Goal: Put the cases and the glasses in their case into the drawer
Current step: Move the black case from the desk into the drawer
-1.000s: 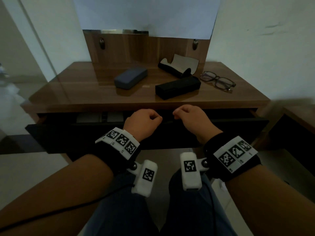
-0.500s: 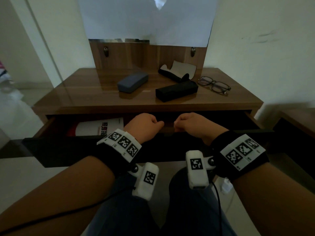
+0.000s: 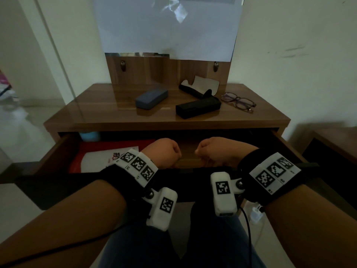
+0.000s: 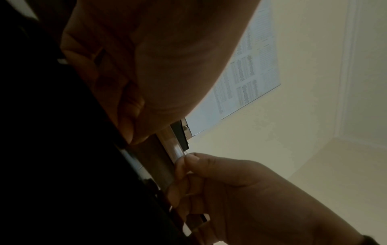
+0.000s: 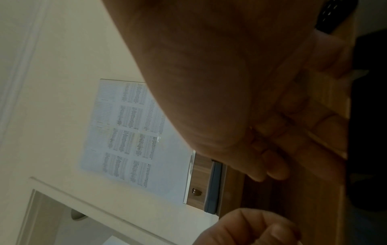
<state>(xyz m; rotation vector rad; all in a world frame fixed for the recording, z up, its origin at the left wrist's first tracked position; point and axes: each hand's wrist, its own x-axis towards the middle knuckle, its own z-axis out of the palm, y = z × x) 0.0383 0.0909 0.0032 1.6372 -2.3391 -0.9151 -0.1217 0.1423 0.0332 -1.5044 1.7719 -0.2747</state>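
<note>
On the wooden desk top lie a blue-grey case (image 3: 151,98), a closed black case (image 3: 198,107), an open black case with a pale lining (image 3: 199,87) and the glasses (image 3: 239,102) at the right, outside any case. Below the top, the drawer (image 3: 58,151) stands pulled out. My left hand (image 3: 165,152) and right hand (image 3: 216,151) sit side by side at the middle of the dark drawer front (image 3: 48,186), fingers curled over its top edge. The left wrist view shows my left fingers (image 4: 125,107) hooked on that edge. The right wrist view shows my right fingers (image 5: 293,132) hooked the same way.
A red folder with a white sheet (image 3: 108,157) lies in the drawer's left half, and a light blue item (image 3: 89,135) sits at its back left. A printed paper (image 3: 166,26) hangs above the desk. Low dark furniture (image 3: 332,147) stands to the right. A white plug (image 3: 256,213) lies on the floor.
Both hands have pulled the drawer farther out toward me. More of its inside shows, including the red folder and the wooden bottom. The things on the desk have not moved.
</note>
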